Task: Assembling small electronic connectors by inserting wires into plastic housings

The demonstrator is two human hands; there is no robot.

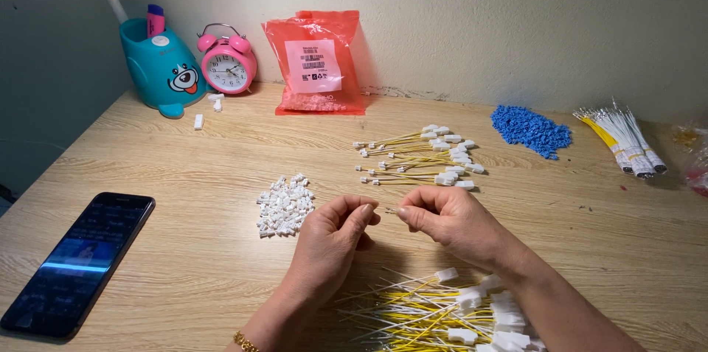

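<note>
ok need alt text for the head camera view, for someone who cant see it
Two bare hands, the left hand and right hand, meet fingertip to fingertip over a wooden table, pinching something small between them. Around them lie a pile of white connectors, yellow and white wires, a heap of blue pieces, a phone, a pink alarm clock and a red bag.

A light wooden table [184,175] carries a dark smartphone [77,263] at left, a teal pen holder [162,68], a pink alarm clock [227,64], a red plastic bag [317,64], a heap of small white connectors [284,206], yellow wires with white plugs [420,157], blue beads [531,131], and a bundled wire bunch [623,138] at right.
</note>
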